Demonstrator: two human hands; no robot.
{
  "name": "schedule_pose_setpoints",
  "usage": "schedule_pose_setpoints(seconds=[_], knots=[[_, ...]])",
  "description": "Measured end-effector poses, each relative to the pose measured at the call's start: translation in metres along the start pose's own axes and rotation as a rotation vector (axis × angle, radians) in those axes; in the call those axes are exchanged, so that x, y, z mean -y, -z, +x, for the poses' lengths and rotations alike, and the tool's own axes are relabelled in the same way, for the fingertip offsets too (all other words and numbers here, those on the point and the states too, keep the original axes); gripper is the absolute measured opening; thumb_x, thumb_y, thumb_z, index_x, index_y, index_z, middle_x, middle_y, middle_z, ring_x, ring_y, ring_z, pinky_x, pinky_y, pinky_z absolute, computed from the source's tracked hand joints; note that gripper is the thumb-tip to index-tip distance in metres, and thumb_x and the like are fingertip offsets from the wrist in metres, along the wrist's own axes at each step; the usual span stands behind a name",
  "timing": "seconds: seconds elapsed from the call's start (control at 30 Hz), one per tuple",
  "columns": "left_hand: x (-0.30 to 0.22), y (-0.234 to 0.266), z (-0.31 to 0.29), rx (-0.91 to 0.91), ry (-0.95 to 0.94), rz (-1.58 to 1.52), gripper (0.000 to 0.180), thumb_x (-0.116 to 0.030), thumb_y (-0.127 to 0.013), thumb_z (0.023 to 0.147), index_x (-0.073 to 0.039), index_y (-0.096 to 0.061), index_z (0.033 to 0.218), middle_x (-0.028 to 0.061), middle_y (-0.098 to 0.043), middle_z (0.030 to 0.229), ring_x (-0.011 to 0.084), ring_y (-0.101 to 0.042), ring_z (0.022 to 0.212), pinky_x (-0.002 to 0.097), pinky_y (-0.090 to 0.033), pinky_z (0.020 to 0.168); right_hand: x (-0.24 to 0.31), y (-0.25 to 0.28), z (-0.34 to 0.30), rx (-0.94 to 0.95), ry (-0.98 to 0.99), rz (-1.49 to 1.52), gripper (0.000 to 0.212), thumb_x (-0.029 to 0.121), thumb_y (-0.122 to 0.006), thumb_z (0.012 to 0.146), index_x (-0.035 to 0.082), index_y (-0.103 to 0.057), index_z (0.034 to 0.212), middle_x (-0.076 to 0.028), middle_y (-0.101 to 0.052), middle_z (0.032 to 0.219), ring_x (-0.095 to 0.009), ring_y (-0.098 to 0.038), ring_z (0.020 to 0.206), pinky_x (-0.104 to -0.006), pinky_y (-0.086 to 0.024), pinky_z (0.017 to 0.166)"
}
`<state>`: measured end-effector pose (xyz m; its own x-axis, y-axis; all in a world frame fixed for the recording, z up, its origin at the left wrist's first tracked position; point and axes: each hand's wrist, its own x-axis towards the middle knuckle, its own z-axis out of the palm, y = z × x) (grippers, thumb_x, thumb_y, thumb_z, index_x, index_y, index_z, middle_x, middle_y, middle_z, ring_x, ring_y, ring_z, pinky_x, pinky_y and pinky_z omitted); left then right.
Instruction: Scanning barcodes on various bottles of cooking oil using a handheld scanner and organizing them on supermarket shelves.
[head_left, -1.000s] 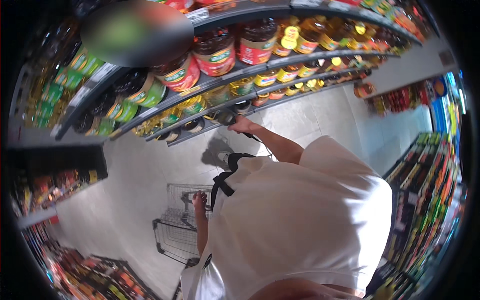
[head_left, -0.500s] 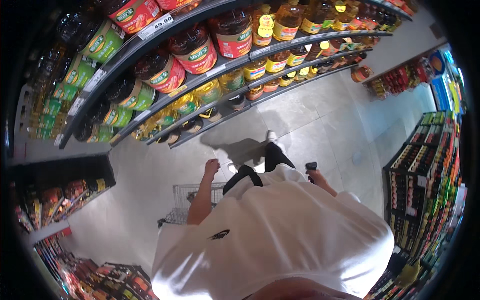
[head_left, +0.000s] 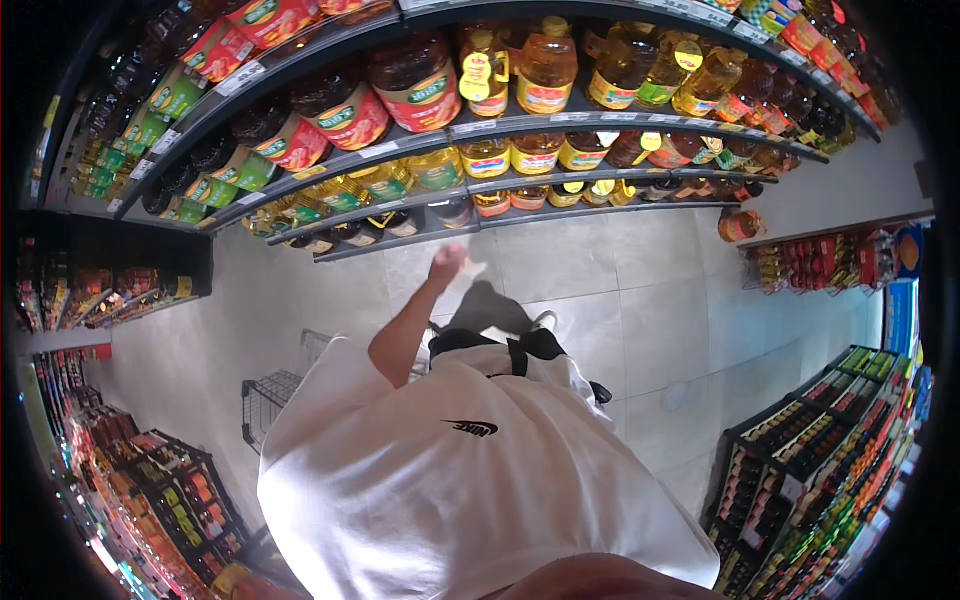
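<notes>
My left hand reaches forward over the floor toward the lower shelves, apart from the bottles. Motion smears its fingers, and a pale streak beside them cannot be made out. Closest ahead of it are a dark bottle on the bottom shelf and yellow oil jugs one shelf higher. A black handheld device sticks out beside my right hip. My right hand on it is hidden behind my white shirt.
Long curved shelves full of cooking oil bottles stand ahead. A wire shopping cart is at my left. Racks of small bottles stand at right, more stocked racks at lower left. Red packages hang at far right.
My left hand has moved forward toward the shelves. My body has turned and come nearer the shelves. My right hand, seen gripping the black device before, has slipped behind my shirt.
</notes>
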<state>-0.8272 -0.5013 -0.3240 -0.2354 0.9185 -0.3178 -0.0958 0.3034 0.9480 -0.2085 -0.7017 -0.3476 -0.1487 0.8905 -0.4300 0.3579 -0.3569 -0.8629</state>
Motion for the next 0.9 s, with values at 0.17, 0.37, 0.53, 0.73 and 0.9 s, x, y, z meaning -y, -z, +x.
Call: schedule_pose_setpoints(seconds=[0.17,0.37,0.53,0.73,0.9], knots=[[-0.189,-0.103,0.085,-0.299,-0.326,0.074,0.031,-0.023,-0.071,0.09,-0.001,-0.055,0.105,0.0008,-0.056,0.09,0.017,-0.051,0.082,0.034,-0.045,0.077,0.004,0.046,0.028,-0.076,-0.262,0.217,0.036,0.035,-0.064,0.089,0.004,-0.061,0.107,-0.005,-0.054,0.064,-0.02,-0.057,0.052,-0.0333,-0.047,0.049],[-0.274,-0.12,0.182,-0.551,-0.578,0.208,0.049,-0.022,-0.08,0.08,0.002,-0.051,0.112,0.0113,-0.063,0.105,0.0259,-0.06,0.094,0.0383,-0.048,0.084,0.104,0.088,0.131,-0.166,-0.574,0.408,0.031,0.031,-0.066,0.084,0.003,-0.059,0.094,-0.005,-0.053,0.064,-0.017,-0.055,0.053,-0.0319,-0.047,0.048],[-0.313,-0.145,0.202,-0.593,-0.396,0.258,0.071,-0.025,-0.084,0.075,0.005,-0.045,0.126,0.018,-0.06,0.117,0.0309,-0.058,0.112,0.0391,-0.044,0.099,0.155,0.065,0.189,-0.208,-0.611,0.283,0.026,0.019,-0.069,0.081,0.002,-0.055,0.096,-0.004,-0.052,0.061,-0.017,-0.052,0.049,-0.0329,-0.044,0.045],[-0.296,-0.139,0.246,-0.731,-0.542,0.135,0.097,-0.027,-0.088,0.069,0.006,-0.031,0.141,0.0234,-0.048,0.134,0.0338,-0.049,0.124,0.0394,-0.037,0.107,0.154,0.065,0.207,-0.21,-0.632,-0.185,0.05,0.033,-0.072,0.076,-0.005,-0.063,0.107,-0.012,-0.066,0.078,-0.022,-0.063,0.073,-0.0365,-0.05,0.069],[-0.301,-0.137,0.235,-0.76,-0.506,0.309,0.103,-0.03,-0.09,0.066,0.005,-0.031,0.142,0.0264,-0.044,0.136,0.0394,-0.043,0.126,0.0454,-0.034,0.108,0.178,0.075,0.201,-0.197,-0.601,-0.147,0.05,0.036,-0.07,0.075,-0.005,-0.067,0.103,-0.013,-0.068,0.082,-0.024,-0.064,0.081,-0.0386,-0.049,0.077]])
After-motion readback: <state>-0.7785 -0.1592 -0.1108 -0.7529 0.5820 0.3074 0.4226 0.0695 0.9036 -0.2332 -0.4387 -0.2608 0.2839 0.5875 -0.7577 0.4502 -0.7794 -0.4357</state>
